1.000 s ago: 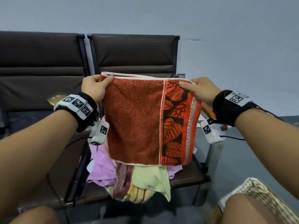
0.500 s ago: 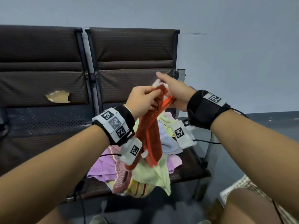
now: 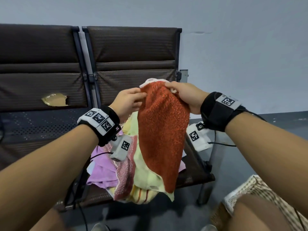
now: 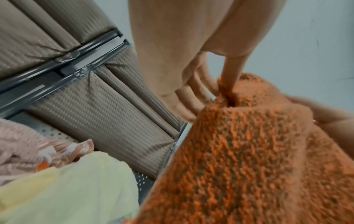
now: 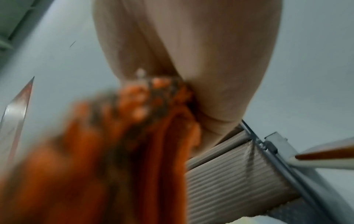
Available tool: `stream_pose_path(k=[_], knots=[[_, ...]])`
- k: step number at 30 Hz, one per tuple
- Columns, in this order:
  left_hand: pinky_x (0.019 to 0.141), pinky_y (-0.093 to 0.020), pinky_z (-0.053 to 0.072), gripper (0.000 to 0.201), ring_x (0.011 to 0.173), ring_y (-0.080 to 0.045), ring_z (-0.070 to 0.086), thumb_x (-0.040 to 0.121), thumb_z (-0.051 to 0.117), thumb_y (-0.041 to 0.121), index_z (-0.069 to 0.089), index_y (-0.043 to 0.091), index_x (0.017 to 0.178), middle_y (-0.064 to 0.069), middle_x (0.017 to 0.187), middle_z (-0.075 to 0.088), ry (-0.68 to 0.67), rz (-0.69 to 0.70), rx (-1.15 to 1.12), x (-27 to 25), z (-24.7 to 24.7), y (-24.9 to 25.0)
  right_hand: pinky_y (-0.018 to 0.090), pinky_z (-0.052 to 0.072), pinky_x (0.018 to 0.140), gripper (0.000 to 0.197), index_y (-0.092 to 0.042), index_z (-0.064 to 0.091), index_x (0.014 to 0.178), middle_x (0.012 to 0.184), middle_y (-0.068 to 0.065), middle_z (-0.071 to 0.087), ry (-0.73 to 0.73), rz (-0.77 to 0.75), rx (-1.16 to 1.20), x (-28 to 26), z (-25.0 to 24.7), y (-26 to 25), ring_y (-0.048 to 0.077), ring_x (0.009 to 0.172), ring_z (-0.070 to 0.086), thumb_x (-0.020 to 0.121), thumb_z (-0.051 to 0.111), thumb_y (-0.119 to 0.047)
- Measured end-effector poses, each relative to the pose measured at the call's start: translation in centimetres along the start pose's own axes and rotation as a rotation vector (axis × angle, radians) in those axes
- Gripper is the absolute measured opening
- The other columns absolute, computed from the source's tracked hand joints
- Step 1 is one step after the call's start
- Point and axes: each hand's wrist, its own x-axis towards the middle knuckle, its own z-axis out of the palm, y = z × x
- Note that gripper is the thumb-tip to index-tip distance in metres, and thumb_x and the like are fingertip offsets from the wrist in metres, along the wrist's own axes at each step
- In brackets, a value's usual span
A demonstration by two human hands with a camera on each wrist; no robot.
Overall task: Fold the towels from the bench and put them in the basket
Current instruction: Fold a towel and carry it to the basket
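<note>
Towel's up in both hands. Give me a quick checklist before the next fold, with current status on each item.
1. Right hand grips the top edge of the orange towel: ok.
2. Left hand holds the towel: ok; a finger presses into the cloth in the left wrist view, at its upper left edge.
3. Towel hangs free above the towel pile on the bench: cannot tell; its lower end overlaps the pile in the head view.
4. Edges lined up for a neat fold: not ok; the white hem is bunched at the top.
5. Basket within view for the drop: ok, at lower right, partly hidden by a knee.
</note>
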Motion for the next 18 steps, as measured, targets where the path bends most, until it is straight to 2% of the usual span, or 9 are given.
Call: stream_pose_path(k=[2,5,7,9,12,14,15,17,18], knots=[[0.054,-0.017,0.050,0.016,0.046,-0.004,0.046,0.100,0.055,0.017,0.060,0.012,0.085,0.002,0.065,0.054,0.015,0.079,0.006,0.6,-0.3,0.3,0.035,0.060,0.081,0.045,-0.011,0.070,0.109,0.103,0.008,0.076,-0.085,0.025,-0.139,0.5,-1.3,0.3,0.026,0.092,0.075,0.084,0.073,-0.049],[0.052,-0.023,0.048,0.027,0.049,-0.007,0.050,0.104,0.049,0.019,0.053,0.015,0.078,-0.001,0.067,0.052,0.099,0.108,0.055,2.7,-0.3,0.3,0.044,0.056,0.095,0.039,-0.012,0.071,0.112,0.109,0.012,0.075,-0.153,0.037,-0.249,1.3,-2.7,0.8,0.029,0.101,0.073,0.079,0.082,-0.029],[0.057,-0.030,0.037,0.033,0.057,-0.012,0.042,0.106,0.040,0.021,0.046,0.018,0.074,-0.001,0.068,0.043,0.218,0.120,0.175,4.7,0.0,0.0,0.048,0.056,0.096,0.034,-0.007,0.071,0.108,0.106,0.014,0.075,-0.051,0.028,-0.349,2.5,-3.4,0.8,0.031,0.099,0.073,0.078,0.082,-0.017],[0.065,-0.033,0.032,0.039,0.061,-0.012,0.038,0.107,0.036,0.028,0.041,0.020,0.069,0.003,0.066,0.039,0.301,0.142,0.379,6.6,0.2,0.0,0.049,0.057,0.092,0.034,-0.004,0.071,0.107,0.104,0.015,0.075,0.143,-0.010,-0.427,4.0,-3.8,0.6,0.032,0.097,0.073,0.078,0.082,-0.017],[0.058,-0.030,0.029,0.057,0.050,-0.014,0.034,0.097,0.042,0.060,0.034,0.022,0.055,0.003,0.055,0.034,0.238,0.163,0.463,8.5,0.9,1.1,0.050,0.057,0.089,0.014,-0.010,0.073,0.090,0.097,0.014,0.075,0.371,-0.165,-0.450,6.3,-4.0,-0.4,0.032,0.094,0.072,0.081,0.076,-0.019],[0.051,-0.026,0.036,0.069,0.046,-0.012,0.047,0.076,0.049,0.082,0.048,0.019,0.048,0.006,0.049,0.047,0.187,0.142,0.453,9.6,1.0,1.7,0.050,0.056,0.087,0.010,-0.011,0.070,0.080,0.091,0.012,0.074,0.455,-0.257,-0.445,7.8,-4.1,-1.1,0.034,0.093,0.071,0.080,0.070,-0.021],[0.053,-0.023,0.045,0.065,0.051,-0.007,0.058,0.069,0.056,0.083,0.061,0.020,0.052,0.010,0.053,0.059,0.172,0.154,0.439,10.2,0.9,1.9,0.051,0.055,0.086,0.014,-0.009,0.070,0.081,0.090,0.012,0.073,0.483,-0.289,-0.440,8.4,-4.2,-1.4,0.035,0.093,0.070,0.079,0.067,-0.023],[0.071,-0.026,0.058,0.046,0.075,-0.004,0.072,0.064,0.076,0.067,0.077,0.022,0.074,0.010,0.077,0.076,0.169,0.228,0.450,11.6,0.3,2.1,0.046,0.054,0.084,0.010,-0.016,0.067,0.083,0.088,0.005,0.069,0.549,-0.367,-0.431,9.6,-4.6,-1.8,0.031,0.090,0.068,0.081,0.064,-0.025],[0.082,-0.030,0.059,0.038,0.085,-0.006,0.073,0.066,0.083,0.055,0.079,0.021,0.085,0.007,0.087,0.077,0.184,0.282,0.470,12.2,-0.1,2.3,0.042,0.053,0.080,0.004,-0.023,0.063,0.080,0.084,0.001,0.065,0.579,-0.407,-0.419,10.2,-4.9,-1.8,0.027,0.086,0.065,0.083,0.064,-0.025]])
